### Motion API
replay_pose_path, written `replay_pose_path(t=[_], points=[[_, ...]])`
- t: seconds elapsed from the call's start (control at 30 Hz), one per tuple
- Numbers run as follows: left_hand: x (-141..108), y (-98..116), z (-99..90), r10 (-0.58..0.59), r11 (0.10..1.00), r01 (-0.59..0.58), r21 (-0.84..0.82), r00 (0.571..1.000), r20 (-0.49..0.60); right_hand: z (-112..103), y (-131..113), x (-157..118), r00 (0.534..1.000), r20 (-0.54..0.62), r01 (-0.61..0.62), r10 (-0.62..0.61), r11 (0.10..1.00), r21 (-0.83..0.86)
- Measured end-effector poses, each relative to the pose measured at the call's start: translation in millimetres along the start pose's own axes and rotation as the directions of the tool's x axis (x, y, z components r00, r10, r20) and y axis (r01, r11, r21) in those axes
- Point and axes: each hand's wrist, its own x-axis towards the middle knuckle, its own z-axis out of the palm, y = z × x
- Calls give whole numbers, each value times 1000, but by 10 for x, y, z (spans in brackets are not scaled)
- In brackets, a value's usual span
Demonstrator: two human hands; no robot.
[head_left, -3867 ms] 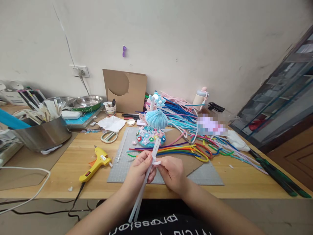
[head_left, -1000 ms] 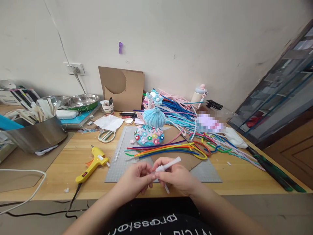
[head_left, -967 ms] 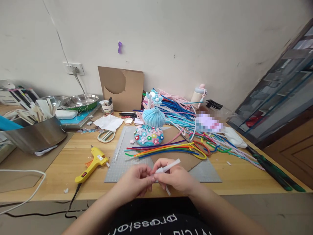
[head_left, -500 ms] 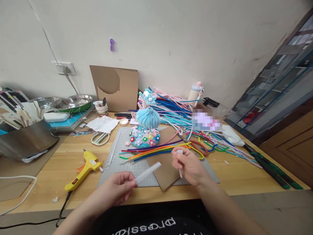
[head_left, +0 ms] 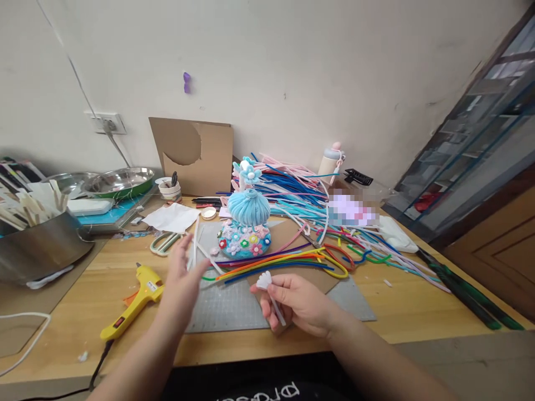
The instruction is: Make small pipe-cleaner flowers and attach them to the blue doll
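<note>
At the mat [head_left: 225, 309] | right hand [head_left: 292, 298] grip pinching white piece [head_left: 264, 280] | left hand [head_left: 184, 278] open, before scissors [head_left: 161, 243]

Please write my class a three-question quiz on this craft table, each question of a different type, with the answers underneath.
1. Multiple choice: what does the right hand hold?
A) a yellow plastic glue gun
B) a small white fanned piece on a thin stem
C) a pair of scissors
2. True or false: the brown cardboard sheet with a rounded cut-out stands on its edge by the pale wall.
3. Fill the gap: the round, fuzzy light-blue base is dotted with small multicoloured ____.

Key: 1 B; 2 true; 3 flowers.
</note>
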Motion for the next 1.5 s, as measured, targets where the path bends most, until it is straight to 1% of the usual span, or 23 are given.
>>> replay_pose_path(t=[0.03, 0.07, 0.1, 0.17, 0.23, 0.3, 0.33, 0.37, 0.43, 0.47, 0.5, 0.57, 0.67, 0.73, 0.83, 0.9, 0.97, 1.07, 1.13, 1.2, 1.27, 1.37, 1.5], points=[[-101, 32, 47, 84, 996, -89, 29, 988, 128, 11, -30, 17, 997, 64, -36, 35, 999, 22], [-196, 67, 94, 130, 989, -147, 26, 936, 327, 18, -67, 35, 988, 135, -80, 73, 996, 46], [-274, 105, 138, 156, 982, -189, 14, 849, 505, 24, -108, 54, 973, 204, -127, 111, 990, 67], [-348, 171, 215, 195, 974, -224, -40, 731, 654, 27, -196, 97, 933, 309, -223, 185, 970, 94], [-311, 206, 276, 190, 979, -182, -86, 697, 691, 18, -274, 147, 904, 353, -293, 243, 951, 98], [-208, 199, 332, 145, 989, -85, -122, 722, 676, -5, -322, 204, 906, 330, -303, 267, 951, 62], [-150, 181, 361, 109, 990, -21, -139, 743, 661, -20, -333, 233, 926, 285, -266, 249, 964, 24], [-96, 155, 393, 63, 986, 52, -158, 763, 644, -37, -337, 261, 959, 209, -191, 192, 981, -24], [-15, 83, 460, -32, 959, 195, -206, 797, 604, -71, -330, 306, 998, -11, 58, -61, 986, -158], [10, 41, 492, -77, 937, 259, -236, 809, 582, -86, -321, 319, 969, -102, 195, -225, 951, -239], [25, -3, 520, -122, 909, 321, -266, 816, 566, -100, -311, 325, 914, -156, 312, -374, 895, -318], [32, -92, 561, -217, 839, 437, -324, 815, 538, -123, -285, 321, 848, -99, 429, -521, 784, -448], [10, -199, 578, -311, 758, 542, -364, 790, 529, -152, -223, 313, 852, 33, 444, -522, 688, -574], [-14, -241, 563, -344, 732, 581, -355, 765, 544, -170, -161, 334, 882, 12, 406, -471, 747, -527], [-43, -279, 527, -391, 713, 629, -310, 724, 568, -201, -59, 405, 934, -27, 336, -356, 901, -275], [-40, -309, 503, -409, 728, 629, -273, 718, 563, -218, -16, 456, 950, -27, 308, -312, 946, -103], [-15, -345, 483, -375, 786, 569, -242, 750, 545, -228, -10, 490, 966, -24, 257, -256, 965, 50], [37, -383, 457, -217, 904, 374, -207, 818, 532, -226, -50, 499, 994, 16, 98, -104, 971, 218], [58, -380, 442, -76, 965, 195, -175, 849, 523, -226, -72, 493, 999, 36, 15, -25, 968, 250], [59, -362, 433, 38, 991, 37, -131, 850, 525, -234, -71, 491, 999, 30, 23, -30, 979, 201], [48, -347, 433, 81, 995, -34, -95, 832, 549, -248, -54, 495, 993, -4, 115, -115, 989, 87], [35, -354, 443, 61, 995, -2, -105, 821, 567, -270, -32, 490, 963, -40, 262, -268, 959, -110], [66, -377, 441, -56, 976, 161, -149, 837, 544, -290, -14, 453, 908, 0, 389, -418, 846, -365]])
